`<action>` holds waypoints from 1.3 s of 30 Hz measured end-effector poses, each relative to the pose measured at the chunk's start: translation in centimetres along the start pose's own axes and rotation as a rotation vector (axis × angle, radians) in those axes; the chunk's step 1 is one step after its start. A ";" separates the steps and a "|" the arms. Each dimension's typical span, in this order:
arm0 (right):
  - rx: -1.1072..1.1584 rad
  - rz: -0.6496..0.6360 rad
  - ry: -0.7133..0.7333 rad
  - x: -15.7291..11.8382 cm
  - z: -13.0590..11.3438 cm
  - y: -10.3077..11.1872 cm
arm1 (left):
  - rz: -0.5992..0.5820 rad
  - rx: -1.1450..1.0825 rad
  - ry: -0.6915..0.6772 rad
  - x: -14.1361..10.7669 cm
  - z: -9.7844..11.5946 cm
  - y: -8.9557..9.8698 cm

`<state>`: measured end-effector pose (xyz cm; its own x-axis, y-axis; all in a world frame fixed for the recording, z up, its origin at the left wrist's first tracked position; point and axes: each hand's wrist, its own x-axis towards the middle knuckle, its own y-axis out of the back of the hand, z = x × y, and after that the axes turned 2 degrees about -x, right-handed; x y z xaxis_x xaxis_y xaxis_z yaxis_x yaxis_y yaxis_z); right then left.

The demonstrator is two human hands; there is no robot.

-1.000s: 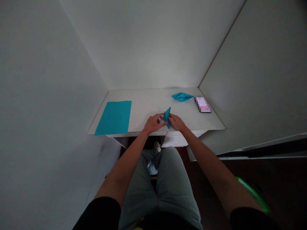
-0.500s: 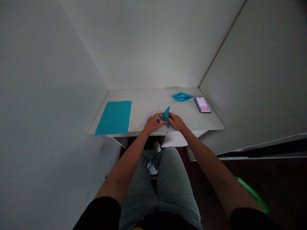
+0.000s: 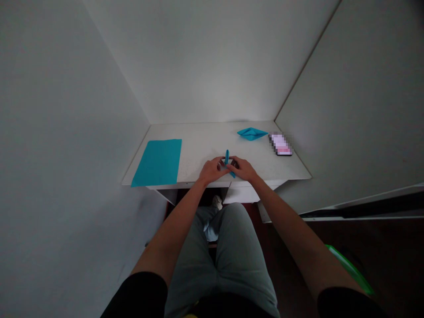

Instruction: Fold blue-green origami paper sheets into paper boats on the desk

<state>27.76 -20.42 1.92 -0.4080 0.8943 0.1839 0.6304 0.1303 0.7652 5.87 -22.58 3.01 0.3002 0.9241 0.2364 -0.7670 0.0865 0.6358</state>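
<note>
Narrowed since the earlier view, the teal folded paper piece (image 3: 227,161) now stands almost edge-on, pinched between the left hand (image 3: 210,171) and right hand (image 3: 243,169) at the front of the white table (image 3: 205,137). A flat teal paper sheet (image 3: 157,162) lies lower left, and a teal paper boat (image 3: 251,134) upper right.

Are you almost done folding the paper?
Done: one blue paper boat sits finished at the back of the white table. In hand: the left hand and right hand pinch a narrow folded blue paper. Left: a flat blue sheet lies unfolded on the table's left side.
</note>
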 end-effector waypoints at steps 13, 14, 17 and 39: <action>0.016 -0.001 -0.019 0.1 0.2 -0.1 | -0.001 0.019 0.011 0.1 0.0 -0.1; 0.017 0.000 -0.017 0.1 0.1 -0.1 | -0.003 0.017 0.015 0.1 0.0 -0.1; 0.029 -0.006 -0.023 0.1 0.0 0.1 | -0.006 0.007 0.024 0.1 0.1 0.0; 0.130 0.057 0.005 0.3 0.7 -0.2 | 0.000 -0.093 0.059 0.2 -0.8 -0.1</action>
<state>27.99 -19.92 1.39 -0.3722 0.8998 0.2277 0.7326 0.1342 0.6673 5.55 -22.08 2.48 0.2685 0.9443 0.1905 -0.8168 0.1183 0.5647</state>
